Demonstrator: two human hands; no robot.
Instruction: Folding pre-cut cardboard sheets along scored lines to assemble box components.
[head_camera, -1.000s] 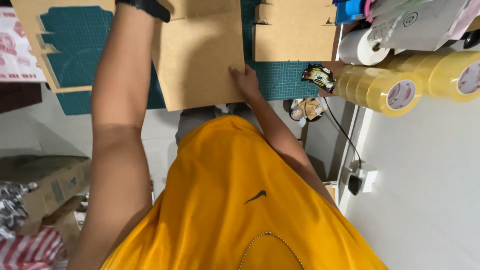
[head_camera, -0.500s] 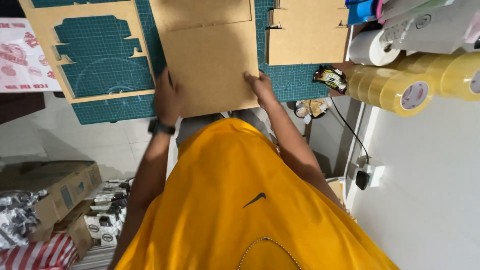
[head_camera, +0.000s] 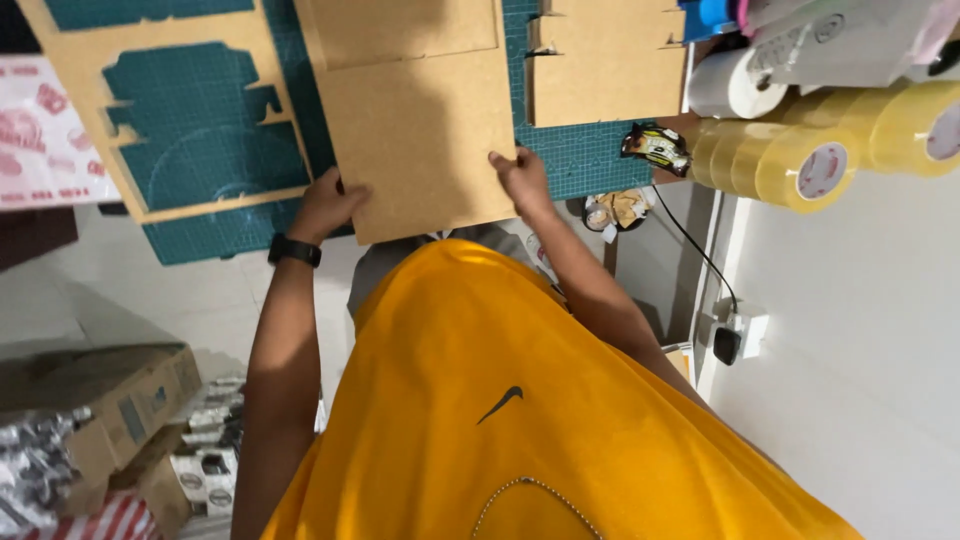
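Note:
A flat brown cardboard sheet (head_camera: 415, 130) lies on a green cutting mat (head_camera: 210, 150) and overhangs the table's near edge. My left hand (head_camera: 325, 205) grips the sheet's near left corner; a black watch is on that wrist. My right hand (head_camera: 520, 180) holds the sheet's near right edge, fingers on top. A yellow shirt fills the lower part of the view.
A cut-out cardboard frame (head_camera: 90, 100) lies on the mat at left, another cardboard piece (head_camera: 605, 85) at right. Rolls of yellowish tape (head_camera: 800, 160) and a white roll (head_camera: 730, 85) sit at right. A wall socket with plug (head_camera: 735, 335) is below. Boxes and packets (head_camera: 100, 420) stand on the floor at left.
My left arm has come down from reaching far over the table, and that hand now grips the sheet's near left corner. The right hand stays on the sheet's right edge.

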